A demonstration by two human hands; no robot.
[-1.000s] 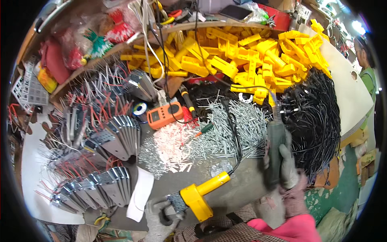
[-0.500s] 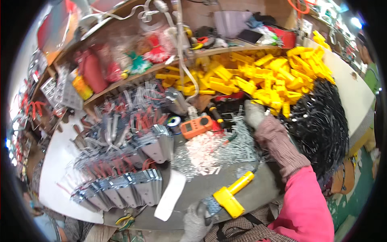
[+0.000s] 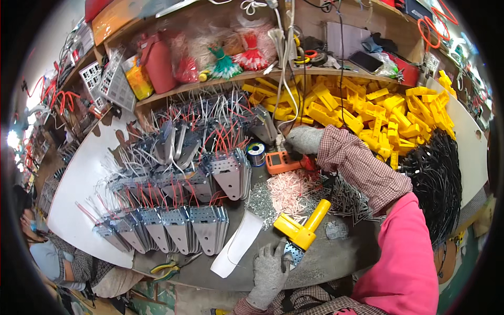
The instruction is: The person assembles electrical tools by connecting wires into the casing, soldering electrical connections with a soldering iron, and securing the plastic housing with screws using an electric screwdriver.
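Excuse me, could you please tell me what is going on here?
A person's gloved left hand holds a yellow plastic piece by its perforated metal end, over the bench. The right hand is at the orange meter; whether it grips anything is unclear. More yellow parts lie piled farther back.

There are two gloved hands, one orange meter, one phone.

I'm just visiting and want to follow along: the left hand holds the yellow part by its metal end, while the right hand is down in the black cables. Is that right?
Not quite: the head view shows the right hand beside the orange meter, not there. The left hand does hold the yellow part by its metal end.
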